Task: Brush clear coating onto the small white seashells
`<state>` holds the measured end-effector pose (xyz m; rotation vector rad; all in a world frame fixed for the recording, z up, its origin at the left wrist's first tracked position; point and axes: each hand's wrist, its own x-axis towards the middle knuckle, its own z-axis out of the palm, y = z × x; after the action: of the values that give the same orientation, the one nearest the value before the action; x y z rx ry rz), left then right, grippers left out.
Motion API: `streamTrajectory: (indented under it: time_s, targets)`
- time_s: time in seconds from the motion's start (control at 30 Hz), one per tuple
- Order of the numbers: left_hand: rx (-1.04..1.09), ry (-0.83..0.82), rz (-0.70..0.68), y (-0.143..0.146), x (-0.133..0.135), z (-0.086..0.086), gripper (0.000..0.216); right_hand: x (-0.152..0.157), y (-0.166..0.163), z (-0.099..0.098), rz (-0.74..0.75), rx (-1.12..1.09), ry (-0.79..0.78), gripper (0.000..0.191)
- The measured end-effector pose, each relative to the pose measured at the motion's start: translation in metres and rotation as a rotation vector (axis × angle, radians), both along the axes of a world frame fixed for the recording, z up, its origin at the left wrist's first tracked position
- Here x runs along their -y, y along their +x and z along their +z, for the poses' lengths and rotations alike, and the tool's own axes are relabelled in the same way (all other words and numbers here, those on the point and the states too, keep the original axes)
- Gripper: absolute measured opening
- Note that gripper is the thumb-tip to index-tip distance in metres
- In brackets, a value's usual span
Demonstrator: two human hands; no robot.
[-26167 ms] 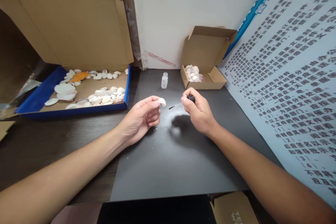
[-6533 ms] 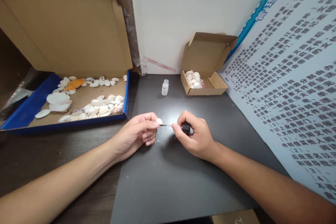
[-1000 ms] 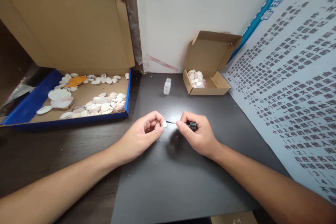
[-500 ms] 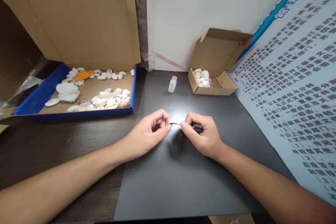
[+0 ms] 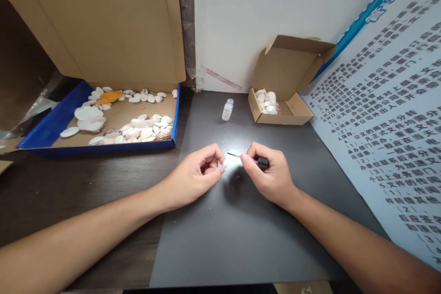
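Note:
Between the thumb and forefinger of my left hand (image 5: 198, 172) is a small white shell (image 5: 224, 164), mostly covered by the fingertips. My right hand (image 5: 269, 171) is closed on the black cap of a small brush (image 5: 234, 154). The brush's thin dark tip points left, a little above and apart from the shell. Beyond both hands, an uncapped small clear bottle (image 5: 227, 110) with a label stands upright on the dark grey mat (image 5: 220, 239).
At the left a large blue-edged cardboard box (image 5: 103, 149) lies open, holding many white shells (image 5: 146, 128) and an orange piece (image 5: 110, 97). A smaller open box (image 5: 284, 118) with shells stands at back right. A printed board (image 5: 386, 115) leans along the right side.
The brush tip has come off the shell, moving up and to the right with my right hand. My left hand stays nearly in place, still pinching the shell.

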<state>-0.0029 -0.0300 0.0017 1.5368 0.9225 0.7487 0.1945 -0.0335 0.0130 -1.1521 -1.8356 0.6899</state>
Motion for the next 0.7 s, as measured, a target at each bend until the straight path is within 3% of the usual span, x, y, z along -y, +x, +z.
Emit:
streamTrajectory:
  time_s: [0.23,0.43,0.57,0.7]
  targets:
    - [0.129,-0.100,0.003,-0.004,-0.005,0.004,0.016,0.000,0.001,-0.003,0.127,-0.029,-0.048,0.032]
    - [0.372,-0.356,-0.010,-0.005,-0.008,0.004,0.013,-0.002,0.000,-0.002,0.013,-0.026,-0.052,0.031]
    - [0.385,-0.414,-0.030,-0.005,-0.009,0.008,0.013,0.000,0.001,-0.002,0.071,-0.058,0.004,0.027]
    - [0.380,-0.461,-0.063,-0.007,-0.011,0.010,0.010,-0.002,-0.001,-0.004,0.060,0.009,-0.050,0.022]
